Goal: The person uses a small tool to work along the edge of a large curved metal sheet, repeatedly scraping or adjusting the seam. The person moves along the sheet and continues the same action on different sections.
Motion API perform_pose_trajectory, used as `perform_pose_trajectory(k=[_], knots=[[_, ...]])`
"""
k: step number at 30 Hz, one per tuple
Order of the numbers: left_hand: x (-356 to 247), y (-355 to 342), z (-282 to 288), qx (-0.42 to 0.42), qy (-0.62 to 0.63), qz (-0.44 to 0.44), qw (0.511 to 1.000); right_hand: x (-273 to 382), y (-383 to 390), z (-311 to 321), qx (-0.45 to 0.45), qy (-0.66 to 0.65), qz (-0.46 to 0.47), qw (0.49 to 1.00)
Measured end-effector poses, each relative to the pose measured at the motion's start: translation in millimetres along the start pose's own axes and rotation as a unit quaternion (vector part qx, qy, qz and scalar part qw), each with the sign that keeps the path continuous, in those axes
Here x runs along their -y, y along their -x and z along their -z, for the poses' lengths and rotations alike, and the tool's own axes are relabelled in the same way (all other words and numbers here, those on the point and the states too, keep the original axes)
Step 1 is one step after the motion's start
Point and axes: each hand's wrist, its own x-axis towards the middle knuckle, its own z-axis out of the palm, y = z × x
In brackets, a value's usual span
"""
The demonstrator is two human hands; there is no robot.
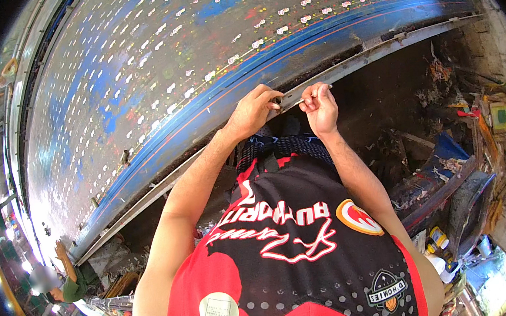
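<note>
From my end I'm seeing a broad, blue-and-grey table surface with rows of small white motifs (156,106) filling the upper frame, a long pale metal rail (377,53) edging it toward the upper right. Mid-frame, the left hand (253,110) is closing its fingers on a small, dark, ring-ended piece (278,101); whether it is joining the rail, I can't tell. Just right, the right hand (321,110) is pinching a thin silvery rod (301,101), its long axis slanting up rightward, its lower end pointing left. Dark open room is lying right of that hand.
</note>
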Motion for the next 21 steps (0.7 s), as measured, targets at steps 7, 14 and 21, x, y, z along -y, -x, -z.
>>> perform_pose_trajectory(k=[7, 14, 21], knots=[[-5, 3, -2, -0.022, 0.008, -0.004, 1.0, -7, -10, 1, 0.025, -0.018, -0.007, 1.0], [-1, 1, -6, -0.034, -0.008, -0.02, 0.999, -10, -4, -1, 0.032, 0.011, -0.003, 0.999], [2, 1, -9, -0.036, -0.022, -0.026, 0.999, -7, 20, -27, 0.239, 0.439, 0.269, 0.824]])
